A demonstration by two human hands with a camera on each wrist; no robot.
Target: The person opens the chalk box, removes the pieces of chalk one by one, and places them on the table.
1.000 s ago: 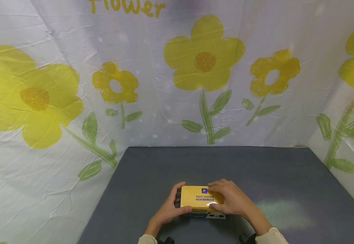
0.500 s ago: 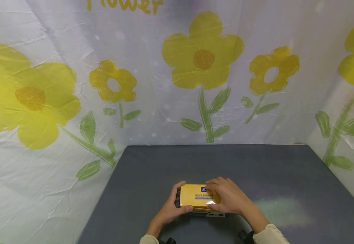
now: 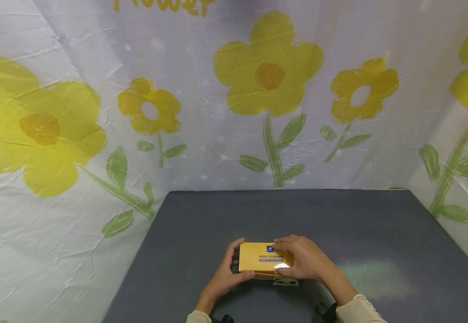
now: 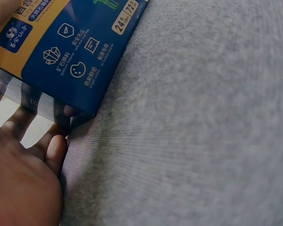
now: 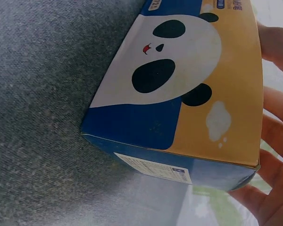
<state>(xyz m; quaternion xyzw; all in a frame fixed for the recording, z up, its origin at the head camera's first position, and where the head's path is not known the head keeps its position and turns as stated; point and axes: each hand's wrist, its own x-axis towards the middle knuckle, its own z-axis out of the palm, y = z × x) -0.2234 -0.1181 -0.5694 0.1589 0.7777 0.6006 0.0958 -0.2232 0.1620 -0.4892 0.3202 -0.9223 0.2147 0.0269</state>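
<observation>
A yellow and blue chalk box [image 3: 258, 258] lies at the near middle of the dark table, with its yellow face up. A panda [image 5: 188, 56] is printed on its front, and the left wrist view shows white lettering on the blue part. My left hand [image 3: 227, 273] grips the left end, thumb along the near top edge and fingers round the far side. My right hand [image 3: 304, 260] holds the right part from above, its fingers spread over the top and its thumb near the front edge. The right hand hides that part of the top face.
The grey fabric-like tabletop [image 3: 201, 215] stretches out behind and beside the box. A white cloth backdrop [image 3: 210, 148] with yellow flowers stands along the back and both sides. Black wrist straps [image 3: 327, 312] show at the near edge, beside light sleeves.
</observation>
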